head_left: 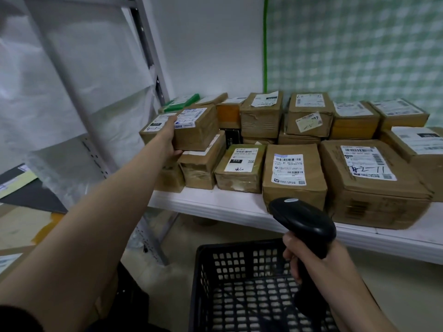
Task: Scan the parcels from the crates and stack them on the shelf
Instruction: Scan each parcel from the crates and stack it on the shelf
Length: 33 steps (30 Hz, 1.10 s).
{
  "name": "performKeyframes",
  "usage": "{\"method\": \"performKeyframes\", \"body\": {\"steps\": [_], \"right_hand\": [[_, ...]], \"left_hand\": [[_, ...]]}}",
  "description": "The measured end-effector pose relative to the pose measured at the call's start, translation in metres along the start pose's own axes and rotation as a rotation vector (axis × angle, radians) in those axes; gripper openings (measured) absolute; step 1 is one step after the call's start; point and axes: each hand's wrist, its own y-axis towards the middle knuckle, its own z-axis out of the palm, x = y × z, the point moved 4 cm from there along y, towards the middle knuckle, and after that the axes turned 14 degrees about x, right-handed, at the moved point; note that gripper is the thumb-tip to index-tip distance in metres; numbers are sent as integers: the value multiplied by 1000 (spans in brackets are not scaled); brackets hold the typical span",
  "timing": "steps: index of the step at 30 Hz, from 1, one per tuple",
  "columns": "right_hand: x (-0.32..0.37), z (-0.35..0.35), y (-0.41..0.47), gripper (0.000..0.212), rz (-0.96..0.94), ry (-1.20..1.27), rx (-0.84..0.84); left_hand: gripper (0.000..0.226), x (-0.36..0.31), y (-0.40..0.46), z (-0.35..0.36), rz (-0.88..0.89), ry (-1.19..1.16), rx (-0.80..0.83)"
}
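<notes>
The left hand (170, 140), arm stretched fully forward, grips a small brown cardboard parcel (195, 129) by its left end, atop other brown parcels (294, 173) on the white shelf (215, 204). The right hand (305, 257), held low, clasps a black handheld barcode scanner (303, 219) above a black plastic lattice crate (239, 283).
</notes>
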Motion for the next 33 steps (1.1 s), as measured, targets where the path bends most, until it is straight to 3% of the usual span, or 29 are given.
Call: {"method": "performKeyframes", "body": {"steps": [4,9,11,13,17,20,23,28,33], "right_hand": [[-1,2,-1,26,3,-20,11],[-1,8,-7,24,-7,-45,21],[0,11,-11,23,-20,-68,36],[1,15,-15,20,-35,-84,41],[-4,22,-19,18,-31,-99,63],[-7,26,-20,16,-36,-114,85],[-13,27,-23,16,-28,-162,97],[-27,22,-32,16,-15,-252,120],[-49,13,-48,13,52,-299,114]], "left_hand": [[58,0,0,4,18,1,7],[70,7,-7,0,14,5,3],[62,9,-20,-4,34,29,-12],[48,14,-38,-10,48,102,-47],[78,36,-64,-34,71,383,-118],[71,66,-92,-44,82,598,-164],[69,106,-124,-43,48,745,-100],[39,188,-168,-25,-18,1015,99],[59,284,-190,-3,-179,1197,252]]}}
